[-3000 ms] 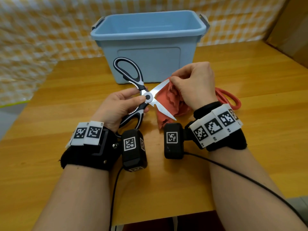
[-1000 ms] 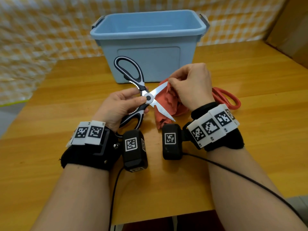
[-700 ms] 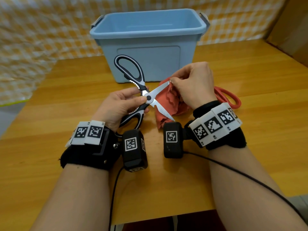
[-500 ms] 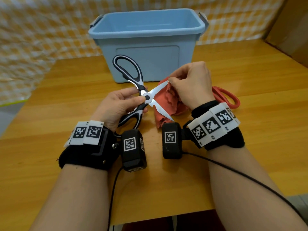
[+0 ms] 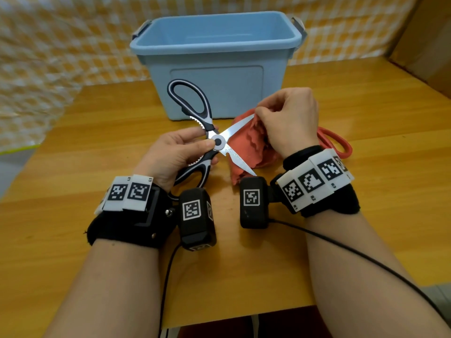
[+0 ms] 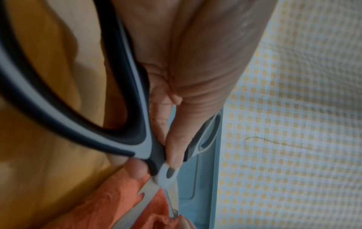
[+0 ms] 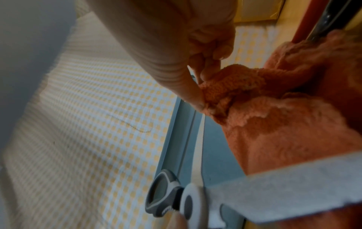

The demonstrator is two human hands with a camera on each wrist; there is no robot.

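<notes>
1. Head view, grip: my left hand [image 5: 175, 152] holds the kitchen scissors [image 5: 218, 142] above the table [image 5: 366, 113]. Thumb and forefinger pinch at the pivot, and the other fingers curl round the lower handle. The blades stand wide apart.
2. Head view, work: my right hand [image 5: 290, 120] pinches a fold of the orange cloth [image 5: 246, 147] over the tip of the upper blade. The rest of the cloth hangs bunched behind the blades.
3. Progress, my judgement: wiping is under way, not finished. The upper blade is covered only at its tip, and the lower blade lies bare across the cloth. I cannot tell which faces are already clean. The lower blade, closing the scissors and stowing them look outstanding.
4. Head view, surroundings: a blue storage bin [image 5: 214, 76] stands lidless just behind the hands. Red-handled scissors [image 5: 339, 145] lie on the table behind my right wrist, partly hidden. A checked backdrop [image 5: 61, 45] hangs beyond.
5. Obstruction: the bare lower blade tip sits just beside my right wrist unit, so I judge there is little room to stroke.
6. Left wrist view: left hand [image 6: 186, 77] fingertips clamp the scissors at the pivot, with the cloth [image 6: 109, 201] below.
7. Right wrist view: right hand [image 7: 176, 46] thumb and fingers nip a cloth [image 7: 274, 124] fold. The blade tip inside the fold is hidden.
</notes>
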